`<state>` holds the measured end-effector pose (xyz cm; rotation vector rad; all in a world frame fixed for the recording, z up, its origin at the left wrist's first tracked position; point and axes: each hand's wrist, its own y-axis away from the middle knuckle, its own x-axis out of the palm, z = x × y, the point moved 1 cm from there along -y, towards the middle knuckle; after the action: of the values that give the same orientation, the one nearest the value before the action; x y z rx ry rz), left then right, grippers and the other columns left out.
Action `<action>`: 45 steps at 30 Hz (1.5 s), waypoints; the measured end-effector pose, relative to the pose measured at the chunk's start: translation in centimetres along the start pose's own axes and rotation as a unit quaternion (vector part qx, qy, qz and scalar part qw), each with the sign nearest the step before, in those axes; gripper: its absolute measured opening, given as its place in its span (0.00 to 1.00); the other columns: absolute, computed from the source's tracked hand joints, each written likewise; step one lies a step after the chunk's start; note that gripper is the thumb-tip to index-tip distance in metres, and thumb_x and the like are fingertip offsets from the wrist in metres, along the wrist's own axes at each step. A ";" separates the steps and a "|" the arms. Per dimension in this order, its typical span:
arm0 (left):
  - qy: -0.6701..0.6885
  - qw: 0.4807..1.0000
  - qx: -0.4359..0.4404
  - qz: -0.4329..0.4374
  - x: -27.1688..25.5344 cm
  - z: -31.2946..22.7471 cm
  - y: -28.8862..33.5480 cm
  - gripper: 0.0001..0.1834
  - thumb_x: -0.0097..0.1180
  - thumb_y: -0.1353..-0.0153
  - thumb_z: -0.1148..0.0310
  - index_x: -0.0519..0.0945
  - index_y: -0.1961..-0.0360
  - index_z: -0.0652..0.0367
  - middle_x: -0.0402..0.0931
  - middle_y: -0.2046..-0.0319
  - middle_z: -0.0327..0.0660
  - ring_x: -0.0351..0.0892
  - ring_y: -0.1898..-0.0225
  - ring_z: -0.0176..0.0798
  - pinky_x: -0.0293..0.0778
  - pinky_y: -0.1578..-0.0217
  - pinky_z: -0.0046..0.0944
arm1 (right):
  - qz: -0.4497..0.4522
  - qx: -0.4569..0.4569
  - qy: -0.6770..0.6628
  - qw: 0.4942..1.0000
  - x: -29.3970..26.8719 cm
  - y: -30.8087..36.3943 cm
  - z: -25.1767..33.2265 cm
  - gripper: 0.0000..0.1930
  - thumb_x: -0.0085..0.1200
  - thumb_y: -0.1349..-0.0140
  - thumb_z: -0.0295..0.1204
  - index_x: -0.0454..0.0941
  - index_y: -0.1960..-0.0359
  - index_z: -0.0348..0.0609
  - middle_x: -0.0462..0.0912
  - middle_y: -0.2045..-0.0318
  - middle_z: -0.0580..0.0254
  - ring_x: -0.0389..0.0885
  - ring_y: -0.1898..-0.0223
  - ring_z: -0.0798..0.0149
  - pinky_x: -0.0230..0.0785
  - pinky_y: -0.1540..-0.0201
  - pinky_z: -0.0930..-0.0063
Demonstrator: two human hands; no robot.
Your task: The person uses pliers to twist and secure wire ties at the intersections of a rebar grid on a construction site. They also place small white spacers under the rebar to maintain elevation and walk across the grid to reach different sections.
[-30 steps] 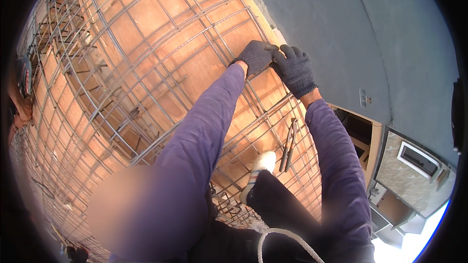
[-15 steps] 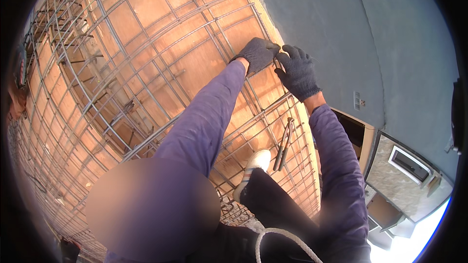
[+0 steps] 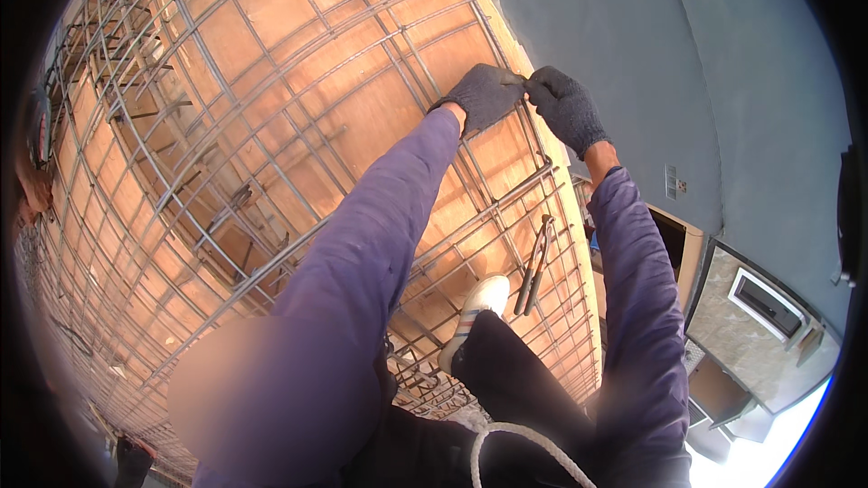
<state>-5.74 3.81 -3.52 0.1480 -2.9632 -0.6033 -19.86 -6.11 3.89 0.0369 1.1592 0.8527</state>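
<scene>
My left hand (image 3: 486, 96), in a dark knit glove, is closed in a pinch at the outer edge of the steel rebar mesh (image 3: 520, 188). Facing it, my gloved right hand (image 3: 568, 107) is closed too, its fingertips meeting those of the left. Whatever they pinch is too small to make out. Below the hands, a pair of pincers (image 3: 535, 269) with dark handles lies on the mesh, apart from both hands.
Plywood decking (image 3: 312, 140) spreads under the mesh. On the left, a recessed channel (image 3: 226, 244) holds more bars. A wooden edge board (image 3: 568, 208) borders the deck beside a grey wall (image 3: 615, 18). My white shoe (image 3: 479, 307) stands among the bars; a white rope (image 3: 533, 438) hangs near my waist.
My right hand has gone from spread fingers to a closed pinch, fingertips now against the left hand's. The left hand stays at the mesh edge. The pincers still lie on the mesh.
</scene>
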 end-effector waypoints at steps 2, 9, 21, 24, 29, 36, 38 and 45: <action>-0.022 1.000 -0.001 0.000 0.0 -0.2 0.2 0.19 0.56 0.32 0.59 0.89 0.50 0.59 0.88 0.58 0.52 0.87 0.56 0.47 0.79 0.50 0.43 | 0.024 0.057 -0.113 0.992 -0.1 -0.7 0.1 0.14 0.56 0.28 0.40 0.84 0.57 0.41 0.85 0.69 0.62 0.82 0.68 0.67 0.77 0.62 0.67; -0.109 0.990 0.082 -0.029 0.7 -0.2 0.0 0.23 0.56 0.29 0.55 0.87 0.46 0.63 0.88 0.60 0.48 0.86 0.60 0.40 0.79 0.57 0.41 | 0.011 0.108 -0.107 0.988 0.2 -0.2 -0.9 0.16 0.59 0.29 0.43 0.84 0.60 0.40 0.81 0.73 0.66 0.77 0.73 0.73 0.70 0.70 0.72; -0.164 0.972 0.123 -0.112 2.1 -0.6 0.9 0.19 0.53 0.27 0.61 0.86 0.47 0.62 0.86 0.53 0.56 0.87 0.52 0.54 0.79 0.50 0.49 | 0.012 0.016 -0.083 0.996 0.0 0.5 -2.7 0.08 0.58 0.30 0.28 0.88 0.57 0.39 0.72 0.79 0.71 0.61 0.84 0.74 0.55 0.83 0.72; -0.171 0.972 0.126 -0.100 2.0 -0.8 1.1 0.21 0.53 0.27 0.58 0.87 0.48 0.63 0.87 0.54 0.56 0.86 0.52 0.54 0.79 0.50 0.49 | 0.022 0.096 -0.236 0.967 -0.5 0.9 -2.4 0.07 0.59 0.31 0.28 0.88 0.58 0.40 0.68 0.80 0.73 0.59 0.84 0.75 0.51 0.84 0.72; -0.134 0.986 0.070 -0.068 2.1 -1.3 0.9 0.24 0.53 0.27 0.53 0.87 0.49 0.64 0.87 0.54 0.56 0.86 0.52 0.53 0.78 0.50 0.48 | 0.038 0.037 -0.104 0.993 -0.8 0.6 -2.1 0.09 0.58 0.30 0.27 0.88 0.54 0.40 0.74 0.77 0.70 0.64 0.83 0.74 0.57 0.83 0.73; -0.317 0.928 0.123 -0.153 2.2 -3.1 -1.0 0.24 0.58 0.31 0.53 0.88 0.48 0.64 0.88 0.55 0.51 0.87 0.53 0.47 0.78 0.49 0.44 | 0.008 -0.147 0.263 0.953 -0.3 1.4 -2.7 0.20 0.59 0.38 0.17 0.86 0.45 0.44 0.88 0.61 0.57 0.88 0.65 0.59 0.82 0.66 0.65; -0.305 0.948 0.071 -0.066 1.7 -3.6 -2.2 0.22 0.60 0.35 0.54 0.90 0.55 0.63 0.89 0.60 0.48 0.87 0.58 0.44 0.78 0.54 0.44 | -0.033 -0.188 0.262 0.946 -0.2 2.1 -2.7 0.23 0.60 0.41 0.15 0.86 0.44 0.45 0.89 0.59 0.54 0.90 0.59 0.55 0.84 0.60 0.63; -0.272 0.962 0.009 0.027 -0.3 -3.6 -3.9 0.12 0.62 0.35 0.61 0.92 0.61 0.56 0.89 0.63 0.48 0.88 0.59 0.50 0.81 0.57 0.48 | 0.011 -0.092 0.209 0.974 -0.5 1.9 -2.3 0.23 0.59 0.40 0.15 0.86 0.43 0.45 0.88 0.61 0.54 0.90 0.62 0.57 0.83 0.61 0.63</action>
<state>-4.73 -1.08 -1.83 -0.1210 -3.4845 -0.7063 -22.89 -5.98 4.09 -0.2962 1.4671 1.0138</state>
